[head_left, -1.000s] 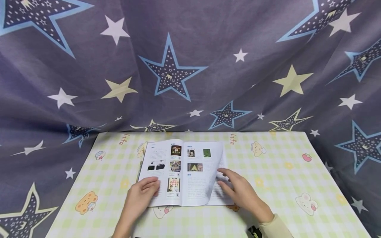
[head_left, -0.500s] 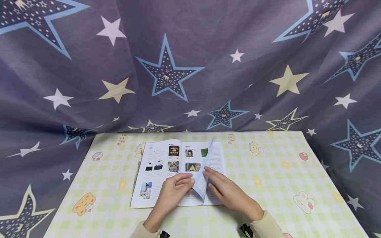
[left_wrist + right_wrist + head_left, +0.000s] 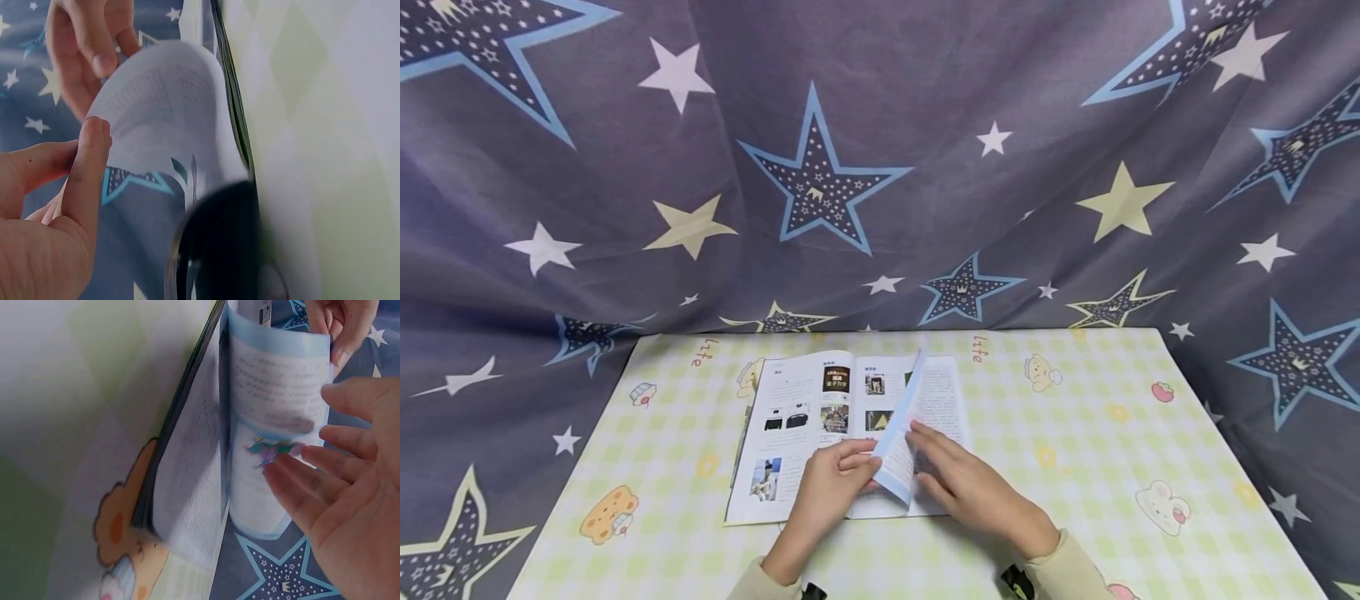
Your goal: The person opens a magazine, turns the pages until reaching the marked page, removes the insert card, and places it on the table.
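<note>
An open magazine (image 3: 786,467) lies on the table, its left page printed with photos and text. From its right half a single page (image 3: 891,458) stands raised and curled over, with a blue border along its edge. My left hand (image 3: 835,479) pinches this page's free edge between thumb and fingers, as the left wrist view also shows. On the other side, my right hand (image 3: 970,483) has its fingers extended and spread. In the right wrist view, the fingertips (image 3: 278,472) of that hand lie against the back of the raised page (image 3: 275,394), over a small coloured picture.
A green-and-white checked cloth (image 3: 1075,467) with cartoon prints covers the table. Behind it and at both sides hangs a dark curtain (image 3: 925,108) with stars. Dark wrist straps (image 3: 1018,581) show at the sleeves.
My left hand has moved right from the left page and taken hold of the turning page. That page has risen and swung leftward. My right hand has shifted slightly left.
</note>
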Demonstrator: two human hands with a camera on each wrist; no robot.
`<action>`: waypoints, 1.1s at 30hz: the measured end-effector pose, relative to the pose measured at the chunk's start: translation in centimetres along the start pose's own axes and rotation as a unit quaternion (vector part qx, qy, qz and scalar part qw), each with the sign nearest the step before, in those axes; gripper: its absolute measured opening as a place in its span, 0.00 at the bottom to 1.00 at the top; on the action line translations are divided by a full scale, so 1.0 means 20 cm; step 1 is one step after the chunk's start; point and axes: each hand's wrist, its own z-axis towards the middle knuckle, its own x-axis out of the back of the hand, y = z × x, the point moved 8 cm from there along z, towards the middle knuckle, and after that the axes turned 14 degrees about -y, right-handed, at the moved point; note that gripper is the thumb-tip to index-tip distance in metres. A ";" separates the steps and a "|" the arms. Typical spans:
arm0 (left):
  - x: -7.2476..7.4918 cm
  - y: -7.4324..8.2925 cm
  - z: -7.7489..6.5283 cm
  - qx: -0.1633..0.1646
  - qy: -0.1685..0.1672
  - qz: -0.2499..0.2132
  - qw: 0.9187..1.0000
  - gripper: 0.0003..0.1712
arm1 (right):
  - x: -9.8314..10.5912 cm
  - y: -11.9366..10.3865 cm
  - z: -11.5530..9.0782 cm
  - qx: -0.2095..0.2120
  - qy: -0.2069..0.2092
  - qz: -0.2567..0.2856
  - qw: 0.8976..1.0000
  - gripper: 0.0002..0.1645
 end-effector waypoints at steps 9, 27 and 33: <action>0.31 -0.01 -0.18 0.051 0.123 0.017 0.991 0.15 | -0.05 0.09 -0.07 -0.047 -0.056 -0.044 0.996 0.36; 0.70 -0.11 -0.53 0.165 0.245 0.064 0.953 0.20 | -0.14 0.16 -0.11 -0.077 -0.148 -0.033 0.985 0.45; 0.72 -0.14 -0.57 0.183 0.241 0.066 0.951 0.21 | -0.13 0.16 -0.12 -0.069 -0.140 -0.041 0.987 0.41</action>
